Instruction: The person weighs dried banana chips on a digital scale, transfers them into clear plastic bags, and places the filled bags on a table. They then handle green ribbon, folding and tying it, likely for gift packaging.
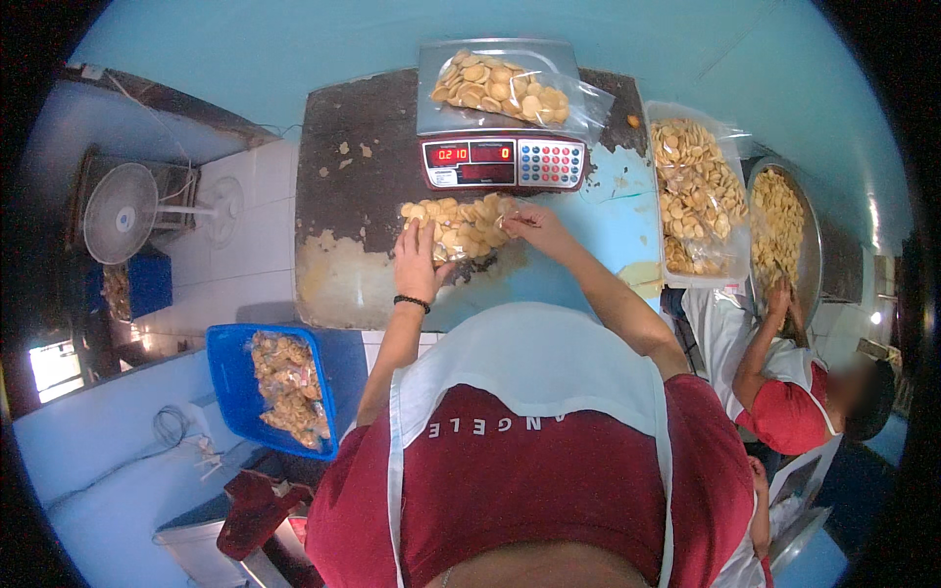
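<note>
A clear plastic bag of round, flat crackers (464, 229) lies on the worn table in front of me. My left hand (417, 261) rests on the bag's left end with the fingers spread over it. At the other end, my right hand (535, 224) pinches the bag's gathered plastic between thumb and fingers. Just beyond stands a digital scale (504, 165) with lit red digits. Its metal pan (434, 117) carries another clear bag of crackers (503, 90), whose loose plastic mouth points right.
Right of the table, a translucent plastic bin (702, 282) holds crackers. Beside it, a co-worker (790, 397) reaches into a large metal basin (812, 220) of crackers. A blue crate (235, 393) with filled bags stands at lower left. A white fan (121, 213) is at far left.
</note>
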`<state>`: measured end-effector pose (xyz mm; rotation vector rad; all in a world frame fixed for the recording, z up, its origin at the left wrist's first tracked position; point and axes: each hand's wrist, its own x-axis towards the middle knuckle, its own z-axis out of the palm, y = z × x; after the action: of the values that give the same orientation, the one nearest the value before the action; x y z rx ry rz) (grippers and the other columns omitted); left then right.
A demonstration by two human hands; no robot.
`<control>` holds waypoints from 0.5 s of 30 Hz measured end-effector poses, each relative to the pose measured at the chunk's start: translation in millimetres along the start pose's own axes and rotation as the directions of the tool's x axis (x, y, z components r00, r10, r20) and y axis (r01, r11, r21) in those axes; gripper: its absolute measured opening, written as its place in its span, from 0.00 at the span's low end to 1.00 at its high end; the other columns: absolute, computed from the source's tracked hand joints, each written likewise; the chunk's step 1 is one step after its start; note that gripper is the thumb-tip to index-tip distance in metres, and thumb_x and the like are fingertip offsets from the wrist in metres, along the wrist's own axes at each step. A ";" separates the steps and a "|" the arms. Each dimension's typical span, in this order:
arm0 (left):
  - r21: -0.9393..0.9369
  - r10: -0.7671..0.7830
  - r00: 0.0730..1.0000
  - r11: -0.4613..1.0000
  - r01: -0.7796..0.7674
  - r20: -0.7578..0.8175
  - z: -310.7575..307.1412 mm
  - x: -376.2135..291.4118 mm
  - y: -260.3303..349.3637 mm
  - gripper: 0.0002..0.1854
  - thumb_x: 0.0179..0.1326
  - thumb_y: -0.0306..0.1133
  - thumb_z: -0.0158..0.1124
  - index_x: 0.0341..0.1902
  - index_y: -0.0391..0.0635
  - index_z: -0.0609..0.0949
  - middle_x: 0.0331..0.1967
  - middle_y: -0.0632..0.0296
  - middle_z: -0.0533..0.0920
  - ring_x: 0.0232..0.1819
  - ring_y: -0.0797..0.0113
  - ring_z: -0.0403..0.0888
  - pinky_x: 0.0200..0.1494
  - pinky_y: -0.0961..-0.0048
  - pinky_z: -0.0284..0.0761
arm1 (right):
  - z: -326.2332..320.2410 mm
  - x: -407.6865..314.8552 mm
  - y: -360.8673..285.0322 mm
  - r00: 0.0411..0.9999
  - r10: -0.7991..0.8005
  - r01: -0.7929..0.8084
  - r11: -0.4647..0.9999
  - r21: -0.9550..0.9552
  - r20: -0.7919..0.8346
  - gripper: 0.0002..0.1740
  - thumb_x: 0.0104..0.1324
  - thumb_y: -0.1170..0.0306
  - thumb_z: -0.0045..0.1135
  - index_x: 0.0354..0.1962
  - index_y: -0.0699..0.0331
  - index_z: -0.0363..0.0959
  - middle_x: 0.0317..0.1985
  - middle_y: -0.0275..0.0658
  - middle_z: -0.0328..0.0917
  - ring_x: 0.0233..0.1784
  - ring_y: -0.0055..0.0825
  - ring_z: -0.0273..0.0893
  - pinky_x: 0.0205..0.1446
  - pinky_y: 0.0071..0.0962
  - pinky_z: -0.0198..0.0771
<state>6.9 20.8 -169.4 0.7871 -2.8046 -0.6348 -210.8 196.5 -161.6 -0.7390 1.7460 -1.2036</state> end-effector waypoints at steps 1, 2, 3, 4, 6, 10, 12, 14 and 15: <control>0.008 0.023 0.999 1.000 -0.023 -0.043 3.7 -0.7 -4.3 0.44 0.42 0.34 0.77 0.67 0.55 0.68 0.69 0.55 0.64 0.67 0.45 0.61 0.66 0.57 0.64 | -0.6 -2.7 -14.7 0.987 -0.161 0.162 0.986 0.040 -0.026 0.14 0.66 0.66 0.61 0.45 0.66 0.78 0.39 0.33 0.76 0.38 0.19 0.73 0.43 0.21 0.70; -0.020 -0.017 1.000 1.000 0.017 -0.010 7.5 -1.5 -9.4 0.42 0.44 0.34 0.75 0.67 0.55 0.69 0.68 0.55 0.65 0.67 0.45 0.62 0.66 0.57 0.64 | -3.1 -6.5 -31.3 0.969 -0.240 0.243 0.969 0.046 -0.065 0.14 0.67 0.67 0.60 0.46 0.66 0.78 0.40 0.33 0.75 0.40 0.19 0.73 0.44 0.22 0.70; -0.062 -0.040 0.999 0.997 0.041 0.014 10.5 -3.1 -15.6 0.40 0.45 0.33 0.74 0.66 0.55 0.70 0.67 0.56 0.66 0.67 0.46 0.62 0.66 0.57 0.64 | -6.1 -12.1 -48.1 0.944 -0.314 0.321 0.946 0.050 -0.104 0.13 0.67 0.68 0.60 0.46 0.66 0.78 0.42 0.33 0.75 0.41 0.19 0.73 0.45 0.22 0.71; -0.105 -0.068 0.997 0.992 0.071 0.037 14.1 -5.4 -20.2 0.38 0.47 0.33 0.73 0.65 0.54 0.71 0.67 0.56 0.67 0.67 0.46 0.63 0.65 0.57 0.64 | -13.0 -21.2 -63.8 0.944 -0.325 0.326 0.945 0.010 -0.058 0.10 0.68 0.70 0.57 0.45 0.65 0.78 0.44 0.33 0.75 0.43 0.18 0.73 0.45 0.21 0.70; -0.017 0.049 0.998 0.999 -0.050 -0.030 21.1 -10.4 -24.0 0.35 0.50 0.29 0.70 0.64 0.53 0.71 0.65 0.54 0.68 0.66 0.47 0.64 0.65 0.55 0.65 | -28.2 -38.9 -87.7 0.919 -0.392 0.394 0.918 -0.052 0.045 0.07 0.70 0.74 0.53 0.41 0.63 0.78 0.48 0.32 0.75 0.45 0.18 0.73 0.47 0.20 0.69; 0.077 0.026 0.999 0.997 -0.023 -0.039 21.6 -13.9 -11.7 0.33 0.50 0.29 0.69 0.63 0.52 0.72 0.67 0.51 0.66 0.68 0.46 0.62 0.65 0.54 0.65 | -35.9 -43.3 -92.9 0.988 -0.150 0.151 0.988 -0.042 0.032 0.08 0.70 0.71 0.53 0.43 0.63 0.77 0.49 0.33 0.76 0.50 0.20 0.75 0.50 0.22 0.71; -0.025 0.105 0.992 0.994 -0.107 -0.065 14.8 -12.0 2.0 0.34 0.50 0.32 0.70 0.64 0.53 0.72 0.69 0.51 0.64 0.69 0.45 0.60 0.66 0.53 0.62 | -39.7 -43.2 -78.4 0.995 -0.096 0.096 0.995 0.028 0.028 0.11 0.71 0.66 0.54 0.46 0.62 0.76 0.47 0.34 0.77 0.51 0.23 0.76 0.49 0.23 0.72; -0.083 0.166 0.986 0.983 -0.164 0.012 8.6 -9.7 18.0 0.36 0.49 0.35 0.70 0.65 0.54 0.71 0.70 0.52 0.61 0.71 0.45 0.57 0.68 0.51 0.60 | -53.4 -43.8 -62.8 0.999 0.035 -0.039 0.991 0.131 0.034 0.14 0.71 0.60 0.52 0.43 0.62 0.77 0.43 0.34 0.79 0.47 0.23 0.77 0.46 0.24 0.72; -0.091 0.208 0.976 0.975 -0.201 0.066 6.8 -8.9 25.9 0.38 0.48 0.36 0.70 0.67 0.55 0.70 0.71 0.53 0.61 0.72 0.46 0.56 0.68 0.49 0.58 | -62.9 -44.9 -56.0 0.986 0.164 -0.166 0.975 0.151 0.029 0.16 0.72 0.57 0.51 0.41 0.62 0.77 0.41 0.35 0.80 0.45 0.24 0.77 0.45 0.24 0.73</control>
<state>0.8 47.9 -164.4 0.4596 -2.8538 -0.7545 -247.0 240.4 -85.0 -0.5020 1.6462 -1.1981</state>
